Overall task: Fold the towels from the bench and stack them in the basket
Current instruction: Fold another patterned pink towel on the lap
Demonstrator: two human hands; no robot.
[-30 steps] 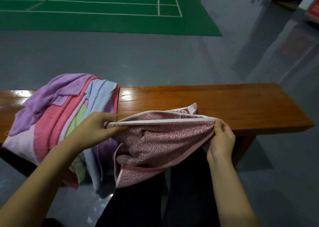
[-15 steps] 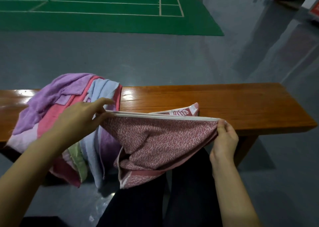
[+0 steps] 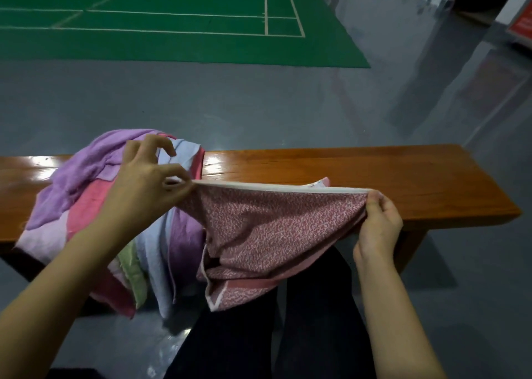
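A pink patterned towel (image 3: 273, 229) with a white hem hangs stretched between my hands over my lap, in front of the wooden bench (image 3: 403, 183). My left hand (image 3: 146, 183) pinches its left top corner between thumb and forefinger, the other fingers lifted. My right hand (image 3: 377, 223) grips the right top corner. The towel's lower part sags in folds toward my knees. A heap of unfolded towels (image 3: 86, 200), purple, pink, light blue and green, lies on the bench's left part and spills over its front edge. No basket is in view.
The bench's right half is bare, glossy wood. Grey floor lies beyond it, with a green court mat (image 3: 172, 33) at the back. My dark-trousered legs (image 3: 288, 335) are under the towel. A red sign (image 3: 521, 27) stands at the far right.
Both hands have lifted the towel's top hem higher and pulled it taut. My left hand moved up and left over the heap and changed to a fingertip pinch.
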